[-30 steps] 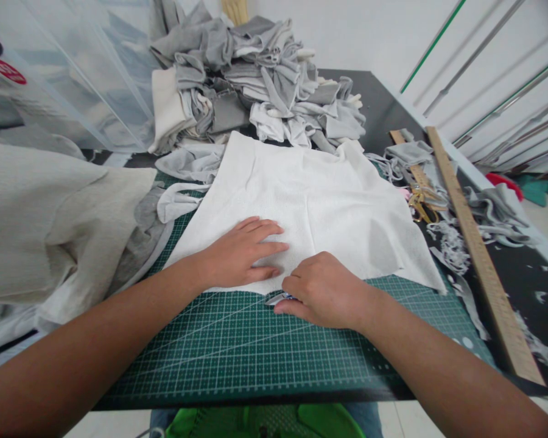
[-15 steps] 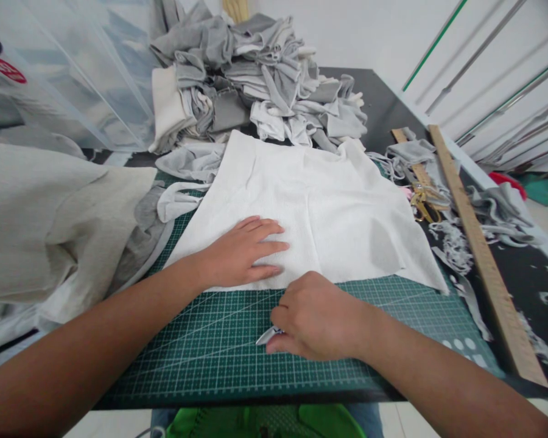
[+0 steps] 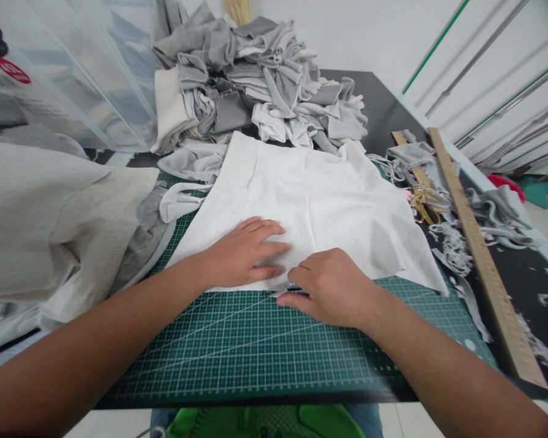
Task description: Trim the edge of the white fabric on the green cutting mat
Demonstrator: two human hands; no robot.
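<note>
A white cloth [image 3: 278, 176] lies spread over a green gridded cutting mat [image 3: 219, 353]. My left hand [image 3: 246, 252] rests flat on the cloth close to its near edge, fingers spread. Just to its right, my right hand [image 3: 331, 286] is closed around a small pointed blade tool [image 3: 300, 289]. Its pale tip points left along the cloth's near edge, and a bit of blue shows between thumb and fingers. Most of the tool is hidden in the hand, so its exact kind and whether it touches the cloth cannot be told.
Grey and white folded fabric pieces [image 3: 274, 79] are heaped at the back. Beige cloth [image 3: 59, 219] lies at left, beside a clear plastic bin [image 3: 95, 67]. On the right are a wooden ruler [image 3: 484, 255], gold-handled scissors [image 3: 422, 207] and fabric scraps [image 3: 454, 246].
My right hand has moved away from me and slightly right, carrying the blade tool from over the bare mat to the cloth's near edge. My left hand stays in place.
</note>
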